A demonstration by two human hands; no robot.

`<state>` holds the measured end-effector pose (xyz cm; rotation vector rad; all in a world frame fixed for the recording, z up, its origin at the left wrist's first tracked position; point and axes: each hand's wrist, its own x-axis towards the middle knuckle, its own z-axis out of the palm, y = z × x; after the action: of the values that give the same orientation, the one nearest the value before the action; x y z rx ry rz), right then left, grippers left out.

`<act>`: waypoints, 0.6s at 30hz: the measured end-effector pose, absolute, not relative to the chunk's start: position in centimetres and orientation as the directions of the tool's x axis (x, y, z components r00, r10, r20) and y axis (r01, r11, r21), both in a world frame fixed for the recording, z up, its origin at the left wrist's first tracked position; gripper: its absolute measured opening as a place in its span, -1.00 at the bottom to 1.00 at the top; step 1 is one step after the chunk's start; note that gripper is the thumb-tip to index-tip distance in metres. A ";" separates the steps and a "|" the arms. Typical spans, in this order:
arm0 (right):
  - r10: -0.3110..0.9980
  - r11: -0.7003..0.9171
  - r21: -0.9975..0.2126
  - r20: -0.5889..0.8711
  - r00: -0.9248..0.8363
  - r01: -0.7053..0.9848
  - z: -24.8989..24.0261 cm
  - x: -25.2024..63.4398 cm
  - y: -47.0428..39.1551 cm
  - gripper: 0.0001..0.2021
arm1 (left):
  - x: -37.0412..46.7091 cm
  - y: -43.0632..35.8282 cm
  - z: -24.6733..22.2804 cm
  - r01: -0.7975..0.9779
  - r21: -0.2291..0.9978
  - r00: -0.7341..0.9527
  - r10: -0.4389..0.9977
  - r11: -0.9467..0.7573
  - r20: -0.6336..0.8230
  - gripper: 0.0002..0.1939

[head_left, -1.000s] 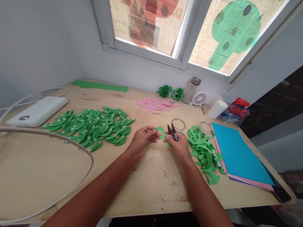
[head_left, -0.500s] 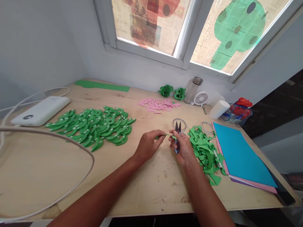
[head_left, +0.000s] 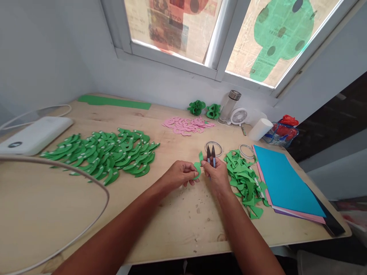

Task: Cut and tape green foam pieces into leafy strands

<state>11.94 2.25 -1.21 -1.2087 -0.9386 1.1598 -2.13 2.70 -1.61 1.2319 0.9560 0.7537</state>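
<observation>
Near the middle of the table, my left hand (head_left: 182, 173) pinches a curved green paper piece (head_left: 197, 166) between thumb and fingers. My right hand (head_left: 217, 172) touches the same piece with its fingertips and holds small scissors (head_left: 211, 153), whose dark blades point away from me and stand apart. To the left lies a broad pile of green curved paper pieces with small white patches (head_left: 109, 152). Right of my right hand is a heap of green paper scraps (head_left: 243, 177). Pink cut pieces (head_left: 186, 125) lie farther back.
Tape rolls (head_left: 213, 143) sit just behind the scissors. A bottle (head_left: 229, 105), a small fan (head_left: 238, 116) and green paper balls (head_left: 196, 107) stand by the wall. Coloured sheets (head_left: 289, 183) lie at right; a white power bank (head_left: 37, 133) and a cable at left.
The green piece has turned so its curved flat face shows between my hands. My left hand has turned a little. The whole view has shifted slightly.
</observation>
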 end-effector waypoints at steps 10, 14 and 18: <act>0.841 0.157 -0.985 0.098 0.533 -0.067 0.1 17.3 4.2 -0.66 | -2.6 3.5 -1.8 -0.074 0.970 0.228 0.951 0.230 -0.208 -0.83; 0.832 0.076 -0.977 0.171 0.527 0.198 0.9 20.7 5.0 -0.65 | -2.7 3.7 -2.2 -0.090 0.970 0.186 0.960 0.228 -0.209 -0.81; 0.904 -0.052 -0.740 0.250 0.346 0.671 0.9 23.0 5.4 -0.68 | -2.7 3.9 -2.5 -0.115 0.968 0.158 0.966 0.223 -0.204 -0.79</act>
<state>23.01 5.43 0.95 -1.7908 -1.3950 0.3598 -2.67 3.87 -2.51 1.0216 1.1031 1.0070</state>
